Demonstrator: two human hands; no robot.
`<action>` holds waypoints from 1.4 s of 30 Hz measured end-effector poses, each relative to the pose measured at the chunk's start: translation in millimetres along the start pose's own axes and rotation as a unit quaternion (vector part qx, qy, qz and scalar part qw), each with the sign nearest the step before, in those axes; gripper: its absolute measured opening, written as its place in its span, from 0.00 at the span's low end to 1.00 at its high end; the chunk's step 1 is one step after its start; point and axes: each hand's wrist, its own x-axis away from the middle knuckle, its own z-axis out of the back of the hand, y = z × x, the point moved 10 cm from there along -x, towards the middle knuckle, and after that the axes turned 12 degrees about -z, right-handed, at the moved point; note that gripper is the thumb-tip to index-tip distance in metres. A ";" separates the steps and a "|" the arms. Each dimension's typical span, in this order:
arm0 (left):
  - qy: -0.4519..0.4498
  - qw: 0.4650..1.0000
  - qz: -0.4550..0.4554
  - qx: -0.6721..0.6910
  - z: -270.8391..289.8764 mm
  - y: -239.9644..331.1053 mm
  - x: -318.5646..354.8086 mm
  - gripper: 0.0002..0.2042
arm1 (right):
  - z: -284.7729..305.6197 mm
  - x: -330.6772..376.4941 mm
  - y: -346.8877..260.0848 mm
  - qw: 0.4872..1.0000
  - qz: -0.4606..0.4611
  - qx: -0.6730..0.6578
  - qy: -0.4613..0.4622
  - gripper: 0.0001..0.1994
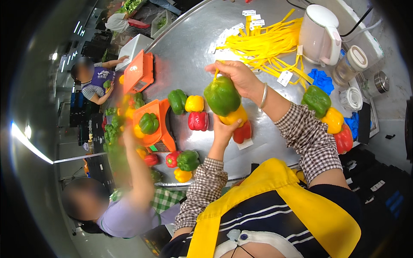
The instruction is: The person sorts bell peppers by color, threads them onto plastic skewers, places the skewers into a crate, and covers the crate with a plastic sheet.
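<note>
Before me a green bell pepper (221, 95), a yellow bell pepper (235, 117) and a red bell pepper (242, 132) are lined up in one bundle. My left hand (223, 132) is wrapped round the bundle at the yellow pepper. At the green pepper's top, my right hand (241, 78) pinches a thin yellow strap (216, 74) that rises from it. A white tag (245, 143) shows at the red end. Left of the bundle lie a loose green pepper (177, 101), a yellow pepper (194, 103) and a red pepper (198, 121).
A heap of yellow straps (258, 45) with white tags lies far right, near a white kettle (318, 36) and a jar (350, 64). Three peppers (316, 101) sit beyond my right forearm. At left, a co-worker's arm (140, 172) reaches past an orange scale (161, 129) holding peppers.
</note>
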 end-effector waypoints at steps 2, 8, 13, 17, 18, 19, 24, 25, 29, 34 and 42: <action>-0.004 0.998 0.023 0.059 -8.9 -3.4 -0.1 0.31 | 20.0 28.4 -26.8 0.982 0.101 0.141 0.077 0.13; 0.015 0.904 0.201 0.377 -13.4 -54.3 41.1 0.27 | 85.1 166.9 -87.3 0.759 0.164 0.551 0.306 0.17; -0.030 0.820 0.210 0.531 -33.8 -12.7 53.7 0.35 | 155.0 276.6 -103.9 0.469 0.001 0.775 0.423 0.34; -0.044 0.773 0.162 0.612 -33.3 15.7 57.7 0.40 | 183.4 290.1 -66.3 0.624 -0.175 0.682 0.339 0.44; -0.032 0.790 0.152 0.594 -28.2 14.2 58.4 0.42 | 189.6 290.9 -63.1 0.671 -0.146 0.651 0.324 0.46; -0.021 0.803 0.147 0.577 -26.0 10.6 60.6 0.45 | 192.0 293.4 -61.3 0.713 -0.119 0.617 0.311 0.47; -0.013 0.802 0.186 0.568 -22.3 -24.4 86.2 0.47 | 195.4 279.3 -47.6 0.815 -0.115 0.497 0.276 0.43; -0.033 0.809 0.178 0.560 -28.4 -13.2 87.9 0.46 | 191.3 272.9 -36.8 0.855 -0.120 0.431 0.262 0.41; -0.021 0.825 0.219 0.520 -50.6 -20.4 99.4 0.40 | 175.7 248.0 17.2 0.937 -0.183 0.209 0.212 0.33; 0.005 0.801 0.275 0.532 -79.7 -46.7 110.8 0.32 | 172.3 227.9 47.9 0.956 -0.189 0.115 0.193 0.29; -0.074 0.834 0.303 0.455 -166.4 -33.9 102.7 0.25 | 185.1 239.5 6.7 0.929 -0.147 0.223 0.257 0.34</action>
